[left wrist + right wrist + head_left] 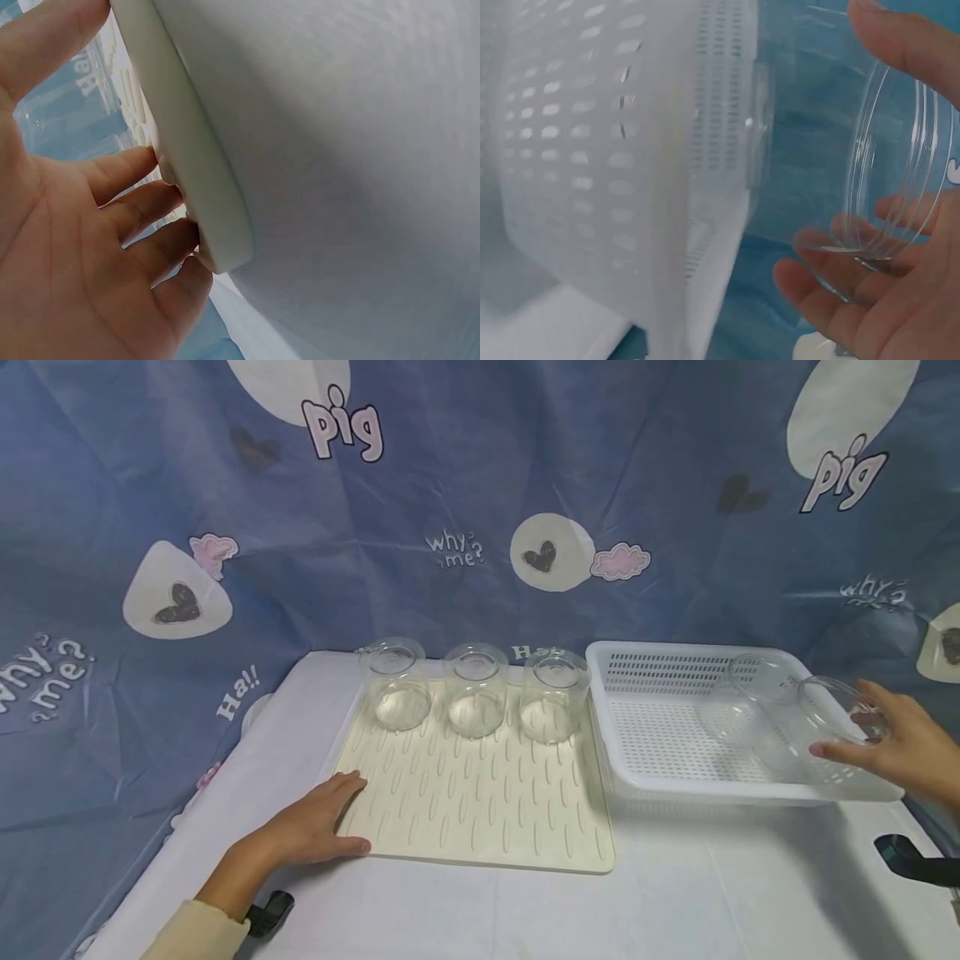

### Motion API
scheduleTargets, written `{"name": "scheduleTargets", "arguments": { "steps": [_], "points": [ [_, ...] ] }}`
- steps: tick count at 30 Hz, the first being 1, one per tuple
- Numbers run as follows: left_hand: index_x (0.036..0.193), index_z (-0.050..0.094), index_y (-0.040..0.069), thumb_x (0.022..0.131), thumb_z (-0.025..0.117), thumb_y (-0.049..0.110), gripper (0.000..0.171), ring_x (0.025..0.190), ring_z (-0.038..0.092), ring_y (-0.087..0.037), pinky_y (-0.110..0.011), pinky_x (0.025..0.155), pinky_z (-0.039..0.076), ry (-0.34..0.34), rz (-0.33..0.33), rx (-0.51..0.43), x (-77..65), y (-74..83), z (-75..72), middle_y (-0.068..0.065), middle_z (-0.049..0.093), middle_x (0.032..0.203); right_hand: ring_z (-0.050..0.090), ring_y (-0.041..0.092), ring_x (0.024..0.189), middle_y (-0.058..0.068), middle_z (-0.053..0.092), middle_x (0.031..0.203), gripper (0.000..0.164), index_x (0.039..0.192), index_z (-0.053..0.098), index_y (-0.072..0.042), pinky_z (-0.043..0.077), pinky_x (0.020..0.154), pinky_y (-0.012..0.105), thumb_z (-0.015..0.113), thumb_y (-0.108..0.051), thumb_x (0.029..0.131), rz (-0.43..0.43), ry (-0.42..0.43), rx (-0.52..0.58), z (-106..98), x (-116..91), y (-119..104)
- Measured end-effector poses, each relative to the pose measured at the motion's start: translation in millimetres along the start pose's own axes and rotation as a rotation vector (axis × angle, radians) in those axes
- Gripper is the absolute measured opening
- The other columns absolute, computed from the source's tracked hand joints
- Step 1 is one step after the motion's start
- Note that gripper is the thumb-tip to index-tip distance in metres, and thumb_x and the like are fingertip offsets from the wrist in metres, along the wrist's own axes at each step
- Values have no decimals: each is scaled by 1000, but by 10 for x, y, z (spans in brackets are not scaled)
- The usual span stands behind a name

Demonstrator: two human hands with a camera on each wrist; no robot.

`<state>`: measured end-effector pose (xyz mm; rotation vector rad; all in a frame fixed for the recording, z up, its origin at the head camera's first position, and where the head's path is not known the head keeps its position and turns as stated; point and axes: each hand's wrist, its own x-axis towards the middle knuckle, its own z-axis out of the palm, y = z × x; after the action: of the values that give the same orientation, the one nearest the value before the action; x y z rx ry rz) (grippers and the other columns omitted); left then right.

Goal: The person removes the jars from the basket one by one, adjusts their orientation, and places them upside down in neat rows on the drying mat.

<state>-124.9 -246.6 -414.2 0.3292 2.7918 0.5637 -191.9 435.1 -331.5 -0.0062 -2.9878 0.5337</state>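
One left hand (313, 827), spread at mat (480, 818) edge, right hand (903, 743), curled round clear glass (832, 708)

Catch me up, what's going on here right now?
A person's right hand grips a clear, round drinking glass by one end, at the right side of a white perforated plastic basket. Another clear glass is in that basket. The left hand rests at the left edge of a cream, rectangular ridged mat. Three more clear glasses stand in a row along the mat's far side.
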Motion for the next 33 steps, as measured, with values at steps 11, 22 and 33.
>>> {"name": "scheduleTargets", "arguments": {
  "steps": [11, 22, 33],
  "points": [
    [147, 40, 0, 75, 81, 49, 96, 144, 30, -53, -66, 112, 35, 4, 9, -8, -11, -18, 25, -27, 35, 155, 41, 69, 112, 47, 6, 152, 125, 152, 0, 14, 39, 84, 79, 87, -31, 75, 7, 48, 58, -90, -112, -254],
    [146, 41, -1, 75, 81, 49, 95, 144, 30, -53, -66, 111, 35, 16, 14, -15, -16, -15, 26, -27, 35, 155, 27, 68, 131, 48, 19, 150, 126, 156, -4, 5, 34, 92, 79, 88, -22, 73, -71, 39, 134, -207, -91, -527],
    [146, 41, -1, 75, 80, 49, 96, 144, 30, -52, -65, 112, 34, 10, 15, -7, -16, -5, 8, -27, 36, 155, 42, 62, 122, 42, 29, 149, 126, 158, 5, -1, 53, 75, 60, 92, -20, 69, -190, 26, 160, -327, -14, -899]
  ]
}}
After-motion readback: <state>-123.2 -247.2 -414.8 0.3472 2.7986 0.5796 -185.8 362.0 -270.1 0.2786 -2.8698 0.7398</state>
